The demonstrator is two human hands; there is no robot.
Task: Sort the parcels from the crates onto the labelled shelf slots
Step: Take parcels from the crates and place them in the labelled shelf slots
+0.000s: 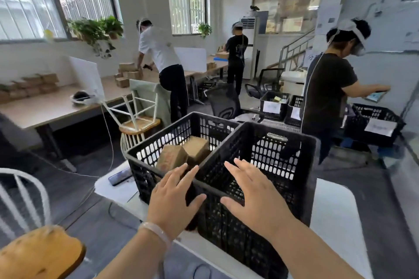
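Note:
Two black slotted crates stand side by side on a white table (335,206) in front of me. The left crate (145,158) holds two brown cardboard parcels (172,156) leaning against each other. The right crate (303,165) looks dark inside and I cannot tell what it holds. My left hand (174,199) hovers flat with fingers spread over the near rim where the crates meet. My right hand (251,197) is spread the same way over the right crate's near edge. Neither hand holds anything. No shelf slots are in sight.
A dark phone (119,176) lies on the table left of the crates. A person in a dark shirt (328,97) stands at the right beside more labelled black crates (381,127). Chairs (138,120) and long desks with stacked parcels (29,88) fill the left.

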